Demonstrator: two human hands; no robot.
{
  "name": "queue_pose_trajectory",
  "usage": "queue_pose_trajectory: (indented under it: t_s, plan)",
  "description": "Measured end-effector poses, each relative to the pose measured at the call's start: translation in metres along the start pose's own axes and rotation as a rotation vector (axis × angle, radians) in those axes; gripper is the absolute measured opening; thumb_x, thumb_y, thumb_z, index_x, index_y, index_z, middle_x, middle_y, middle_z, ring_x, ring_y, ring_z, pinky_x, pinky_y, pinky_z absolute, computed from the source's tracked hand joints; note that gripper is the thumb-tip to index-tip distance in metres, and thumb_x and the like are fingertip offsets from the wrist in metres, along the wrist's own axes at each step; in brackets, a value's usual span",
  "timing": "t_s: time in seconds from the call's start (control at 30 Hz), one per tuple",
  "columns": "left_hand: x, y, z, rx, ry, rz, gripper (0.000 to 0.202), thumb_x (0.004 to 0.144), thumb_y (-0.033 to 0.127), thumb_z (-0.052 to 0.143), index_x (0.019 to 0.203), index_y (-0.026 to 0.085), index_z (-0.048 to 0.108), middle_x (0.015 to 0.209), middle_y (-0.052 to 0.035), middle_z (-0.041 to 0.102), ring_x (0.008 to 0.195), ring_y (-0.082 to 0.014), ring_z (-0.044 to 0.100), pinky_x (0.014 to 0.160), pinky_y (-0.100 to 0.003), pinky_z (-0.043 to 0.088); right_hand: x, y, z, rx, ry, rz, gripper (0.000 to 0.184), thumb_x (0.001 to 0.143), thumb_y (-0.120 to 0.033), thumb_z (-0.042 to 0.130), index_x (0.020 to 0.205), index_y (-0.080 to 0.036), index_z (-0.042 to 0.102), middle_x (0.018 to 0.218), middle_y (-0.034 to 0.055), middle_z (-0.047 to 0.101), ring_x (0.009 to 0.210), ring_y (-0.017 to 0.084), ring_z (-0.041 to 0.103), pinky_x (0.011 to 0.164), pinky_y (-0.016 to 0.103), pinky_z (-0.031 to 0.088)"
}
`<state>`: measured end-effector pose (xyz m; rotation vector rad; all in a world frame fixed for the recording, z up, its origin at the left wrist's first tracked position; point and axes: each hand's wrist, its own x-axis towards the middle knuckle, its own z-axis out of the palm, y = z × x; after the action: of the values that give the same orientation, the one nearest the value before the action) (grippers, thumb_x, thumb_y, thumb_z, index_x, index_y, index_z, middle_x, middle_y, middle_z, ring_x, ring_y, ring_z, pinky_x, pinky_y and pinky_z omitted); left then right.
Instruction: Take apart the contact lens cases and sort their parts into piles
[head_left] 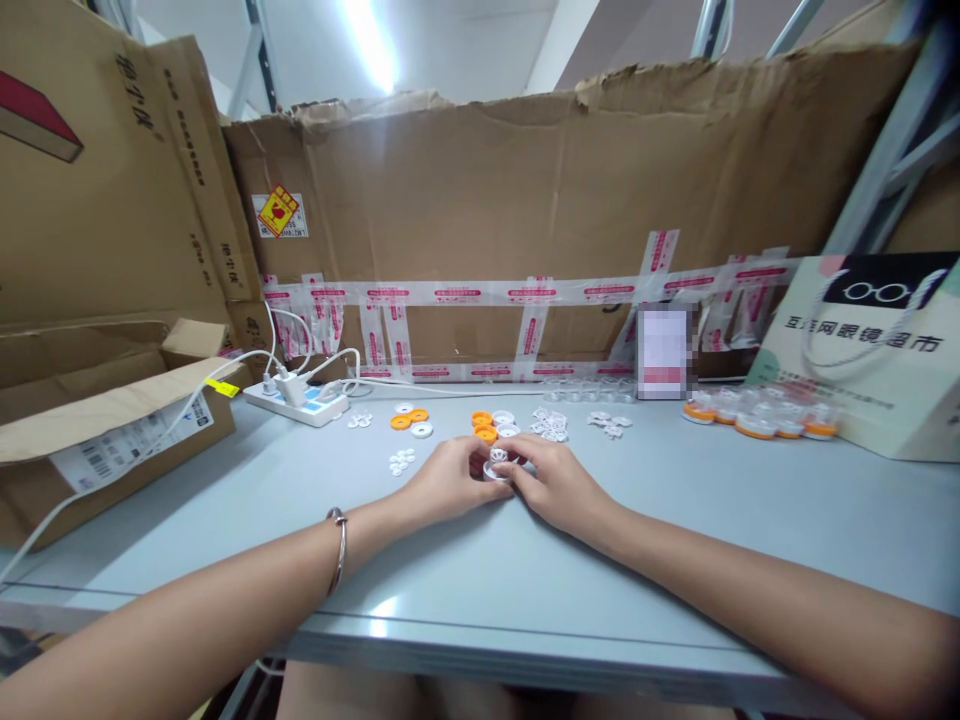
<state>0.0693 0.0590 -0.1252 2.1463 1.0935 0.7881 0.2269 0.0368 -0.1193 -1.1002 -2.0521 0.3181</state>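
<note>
Near the middle of the table, my left hand [459,475] and my right hand [551,482] meet around a small white round plastic part [496,468] with a ribbed centre. Fingers of the left hand curl round its left side; the right thumb and fingertips press on its top and right side. Just behind the hands lie orange plastic rings [486,434] and white plastic rings [504,417]. Left of them is another group of orange discs [401,422] and white discs [421,431]. Small white pieces [550,426] form a pile to the right.
More white bits [402,460] lie left. A power strip [300,400] with cables and an open cardboard box [150,440] stand at left. Clear-topped orange and white cases [757,415] sit by a paper bag [862,360] at right. A cardboard wall [480,200] closes the back.
</note>
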Motion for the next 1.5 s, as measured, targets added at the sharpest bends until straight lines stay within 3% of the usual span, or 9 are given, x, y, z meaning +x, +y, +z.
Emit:
queue_pose_trajectory:
  t_s: [0.2,0.33,0.43,0.57,0.73,0.9,1.13,1.37,1.5]
  plan:
    - [0.0,0.003,-0.001,0.003,0.0,-0.016,0.023,0.064,0.033,0.062,0.073,0.013,0.055,0.068,0.0,0.057,0.064,-0.0136,0.054,0.055,-0.021,0.039,0.0,-0.006,-0.002,0.06,-0.027,-0.002,0.017,0.08,-0.016,0.043,0.084,-0.02,0.059,0.077,0.0021,0.064,0.071,0.016,0.057,0.068,0.028,0.043]
    - [0.0,0.003,-0.001,-0.038,0.003,-0.013,0.026,0.062,0.028,0.063,0.082,0.013,0.057,0.074,-0.001,0.059,0.066,-0.0133,0.054,0.058,-0.021,0.041,0.003,-0.006,-0.006,0.134,0.074,0.04,0.021,0.08,-0.019,0.043,0.095,-0.02,0.058,0.083,0.0025,0.064,0.078,0.016,0.058,0.076,0.03,0.043]
    - [-0.001,0.005,-0.001,-0.041,0.006,-0.007,0.029,0.061,0.027,0.063,0.086,0.013,0.059,0.079,-0.0026,0.061,0.07,-0.0139,0.055,0.063,-0.023,0.043,0.003,-0.009,-0.011,0.217,0.124,0.063,0.026,0.083,-0.023,0.042,0.106,-0.021,0.052,0.088,0.003,0.061,0.08,0.015,0.056,0.077,0.03,0.043]
    - [-0.002,0.009,-0.002,-0.027,-0.008,-0.002,0.033,0.061,0.027,0.064,0.091,0.014,0.061,0.084,-0.0032,0.061,0.074,-0.0149,0.056,0.067,-0.024,0.044,0.0,-0.017,-0.016,0.417,0.151,0.037,0.03,0.084,-0.024,0.043,0.114,-0.022,0.04,0.077,0.0001,0.057,0.076,0.014,0.056,0.074,0.03,0.045]
    - [-0.006,0.018,-0.011,-0.03,0.056,0.043,0.042,0.062,0.031,0.067,0.101,0.016,0.059,0.099,-0.0064,0.06,0.086,-0.0182,0.055,0.078,-0.029,0.045,-0.001,-0.027,-0.021,0.627,0.165,0.092,0.019,0.079,-0.027,0.052,0.093,-0.023,0.039,0.075,-0.0002,0.062,0.075,0.014,0.061,0.067,0.029,0.047]
    - [-0.013,0.042,-0.034,-0.219,0.173,0.158,0.028,0.077,0.03,0.055,0.102,0.019,0.06,0.105,-0.0063,0.059,0.098,-0.0181,0.053,0.085,-0.031,0.043,0.002,-0.028,-0.026,0.759,0.176,0.13,0.018,0.074,-0.03,0.059,0.081,-0.022,0.045,0.075,-0.0001,0.067,0.071,0.014,0.063,0.065,0.029,0.049]
    - [-0.01,0.066,-0.046,-0.503,0.036,0.163,0.019,0.077,0.028,0.058,0.09,0.017,0.066,0.085,-0.0034,0.065,0.079,-0.0151,0.058,0.074,-0.028,0.047,0.005,-0.034,-0.029,0.841,0.119,0.166,0.018,0.07,-0.031,0.065,0.073,-0.02,0.05,0.068,-0.0004,0.068,0.065,0.013,0.064,0.066,0.029,0.051]
    - [-0.004,0.063,-0.044,-0.605,-0.04,0.162,0.017,0.074,0.024,0.063,0.087,0.015,0.066,0.077,-0.003,0.064,0.071,-0.0132,0.058,0.068,-0.027,0.048,0.006,-0.037,-0.029,0.896,0.13,0.198,0.019,0.067,-0.031,0.068,0.068,-0.019,0.054,0.063,-0.0012,0.067,0.059,0.012,0.062,0.061,0.027,0.05]
    - [-0.005,0.059,-0.041,-0.642,-0.01,0.145,0.015,0.072,0.024,0.064,0.081,0.012,0.064,0.077,-0.0028,0.061,0.07,-0.012,0.056,0.068,-0.027,0.048,0.006,-0.038,-0.029,0.856,0.119,0.263,0.021,0.065,-0.034,0.069,0.064,-0.017,0.058,0.06,0.0005,0.066,0.058,0.013,0.062,0.062,0.028,0.05]
